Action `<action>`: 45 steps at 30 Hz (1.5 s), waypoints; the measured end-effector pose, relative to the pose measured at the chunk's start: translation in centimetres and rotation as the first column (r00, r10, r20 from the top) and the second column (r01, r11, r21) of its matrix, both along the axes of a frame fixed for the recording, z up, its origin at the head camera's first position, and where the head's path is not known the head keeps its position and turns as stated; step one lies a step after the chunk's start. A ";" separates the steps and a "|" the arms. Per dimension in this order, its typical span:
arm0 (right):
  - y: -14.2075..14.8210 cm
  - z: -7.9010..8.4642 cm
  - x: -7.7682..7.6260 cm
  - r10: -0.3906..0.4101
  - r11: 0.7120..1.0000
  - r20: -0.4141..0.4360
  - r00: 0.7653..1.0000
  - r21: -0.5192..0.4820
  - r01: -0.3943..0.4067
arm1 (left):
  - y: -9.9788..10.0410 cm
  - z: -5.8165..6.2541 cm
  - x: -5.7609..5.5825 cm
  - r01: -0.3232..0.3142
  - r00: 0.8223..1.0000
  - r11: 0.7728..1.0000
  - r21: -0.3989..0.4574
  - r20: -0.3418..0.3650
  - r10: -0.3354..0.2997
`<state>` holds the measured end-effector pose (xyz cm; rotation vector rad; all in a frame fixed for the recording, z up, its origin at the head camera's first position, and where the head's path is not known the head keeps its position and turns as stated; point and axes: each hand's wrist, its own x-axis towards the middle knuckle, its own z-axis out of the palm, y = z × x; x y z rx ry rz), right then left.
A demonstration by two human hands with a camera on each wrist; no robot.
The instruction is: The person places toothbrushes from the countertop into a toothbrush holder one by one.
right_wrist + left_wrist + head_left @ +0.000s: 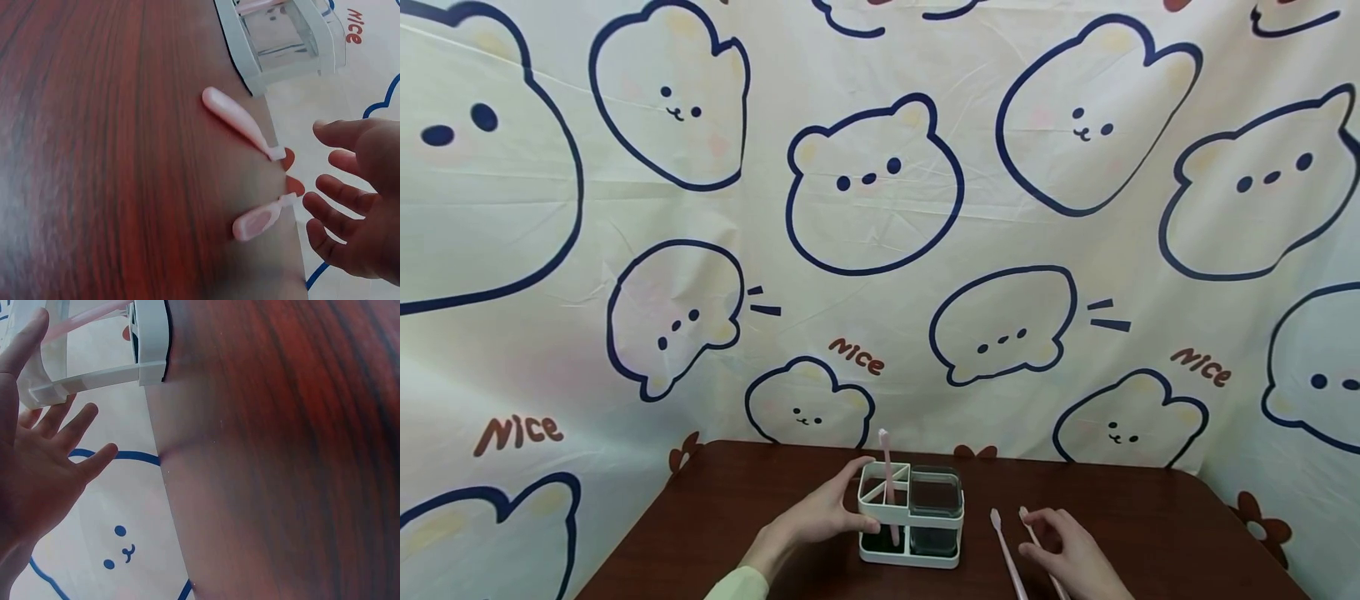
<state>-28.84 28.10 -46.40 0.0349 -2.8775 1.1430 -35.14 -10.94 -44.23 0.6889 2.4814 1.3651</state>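
Observation:
A white toothbrush holder stands on the table, with divided slots on its left and a clear cup on its right. One pink toothbrush leans upright in a left slot. My left hand grips the holder's left side, thumb in front and fingers behind; the left wrist view shows thumb and forefinger about its upper frame. Two more pink toothbrushes lie right of the holder: one nearer it, one farther right. Over the farther one hovers my right hand, fingers loosely bent, apart from both brushes in the right wrist view.
The dark brown wooden table reaches back to a pale cloth printed with bear outlines, which hangs behind and at both sides. The holder sits near the middle of the tabletop.

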 end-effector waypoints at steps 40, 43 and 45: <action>2.7 -2.3 -1.2 0.166 0.986 0.207 0.964 -0.056 -0.157 | -0.1 0.2 0.4 -0.016 1.000 1.000 -0.024 -0.013 0.016; 2.4 -2.3 -1.1 0.134 0.991 0.220 0.966 -0.040 -0.128 | 0.0 0.3 0.5 -0.011 1.000 1.000 -0.025 -0.016 0.010; 2.2 -2.1 -1.0 0.117 0.993 0.225 0.967 -0.033 -0.113 | 0.0 0.3 0.5 -0.010 1.000 1.000 -0.024 -0.014 0.009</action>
